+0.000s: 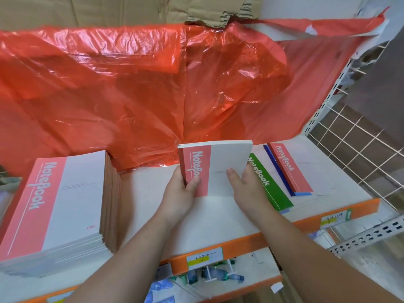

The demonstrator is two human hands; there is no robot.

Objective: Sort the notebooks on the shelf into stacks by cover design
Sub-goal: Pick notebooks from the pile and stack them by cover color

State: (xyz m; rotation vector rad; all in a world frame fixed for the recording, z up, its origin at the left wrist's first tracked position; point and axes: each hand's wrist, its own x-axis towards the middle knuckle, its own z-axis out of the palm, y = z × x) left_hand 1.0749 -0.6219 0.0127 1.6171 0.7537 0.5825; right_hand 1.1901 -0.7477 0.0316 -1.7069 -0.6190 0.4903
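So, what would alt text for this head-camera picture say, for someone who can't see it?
The left hand and right hand hold a bundle of pink notebooks tilted over a white shelf, between a tall pink stack and a mixed pile.

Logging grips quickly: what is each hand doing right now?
Left hand: grips the pink notebook bundle.
Right hand: grips the same bundle's other side.

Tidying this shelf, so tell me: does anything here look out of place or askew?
Yes. On the right, a pink notebook lies on a blue one and a green one, fanned askew: mixed designs in one pile. The cardboard up top is torn.
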